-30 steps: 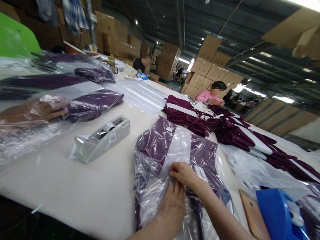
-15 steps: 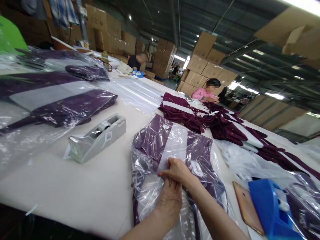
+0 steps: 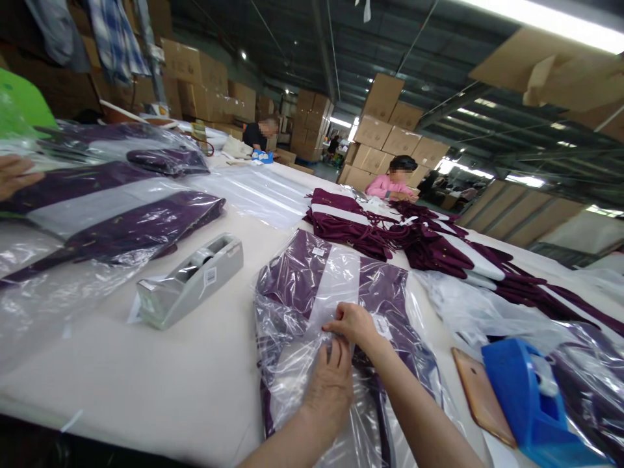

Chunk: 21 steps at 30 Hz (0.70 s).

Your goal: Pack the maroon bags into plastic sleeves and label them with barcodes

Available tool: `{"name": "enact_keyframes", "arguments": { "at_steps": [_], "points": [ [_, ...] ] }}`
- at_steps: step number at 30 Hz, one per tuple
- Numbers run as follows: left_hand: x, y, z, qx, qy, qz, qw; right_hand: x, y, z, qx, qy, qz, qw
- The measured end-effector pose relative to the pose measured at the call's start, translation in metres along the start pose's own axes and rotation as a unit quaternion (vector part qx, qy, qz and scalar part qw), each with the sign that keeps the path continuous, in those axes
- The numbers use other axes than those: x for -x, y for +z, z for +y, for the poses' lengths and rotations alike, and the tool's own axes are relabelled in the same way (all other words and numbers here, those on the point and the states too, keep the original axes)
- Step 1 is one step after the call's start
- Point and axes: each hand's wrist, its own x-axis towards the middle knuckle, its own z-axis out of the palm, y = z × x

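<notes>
A folded purple garment with a pale middle band lies in a clear plastic bag [image 3: 287,286] on the white table in front of me. My right hand [image 3: 355,325] is closed in a pinch at the bag's plastic near the pale band; the exact bit of film between its fingertips is hard to make out. Just below it, my left hand [image 3: 330,377] rests on the crinkled plastic, fingers stretched forward and close to the right hand's fingertips. White labels show inside the bag, one partly behind my right wrist.
A grey tape dispenser [image 3: 195,279] stands to the left. At right are a phone [image 3: 480,396] and a blue tape dispenser [image 3: 526,396]. Maroon garments [image 3: 346,221] are piled beyond. Another person's hand [image 3: 17,175] touches bagged garments [image 3: 121,201] at far left. Two people sit farther back.
My right fingertips have shifted slightly at the plastic, and the left fingers show more apart. Another person's hand has come in at the left edge. The view has shifted a little.
</notes>
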Motion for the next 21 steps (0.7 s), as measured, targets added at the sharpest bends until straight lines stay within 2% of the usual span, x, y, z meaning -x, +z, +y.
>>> {"name": "enact_keyframes", "arguments": {
  "at_steps": [5,8,10,12,14,18,21],
  "points": [
    [0.000,-0.002,-0.006,0.039,0.027,-0.005,0.999,0.003,0.003,0.005,-0.023,-0.003,0.058,0.998],
    [0.000,-0.001,-0.007,0.094,0.030,-0.062,0.993,0.019,0.006,0.001,-0.025,-0.040,0.104,0.993],
    [0.000,0.000,-0.007,0.123,0.028,-0.101,0.987,0.031,0.009,-0.002,-0.028,-0.089,0.106,0.990],
    [-0.001,0.000,-0.006,0.135,0.029,-0.119,0.983,0.039,0.012,-0.003,-0.029,-0.125,0.104,0.986],
    [-0.003,-0.001,-0.006,0.139,0.029,-0.128,0.981,0.041,0.014,-0.001,-0.033,-0.130,0.122,0.983],
    [-0.006,-0.012,-0.018,0.163,0.027,-0.143,0.976,0.052,0.010,0.021,-0.073,-0.085,0.194,0.975],
    [-0.004,-0.030,-0.046,0.206,0.043,-0.135,0.968,0.092,0.009,0.056,-0.122,-0.068,0.230,0.963]
  ]
}}
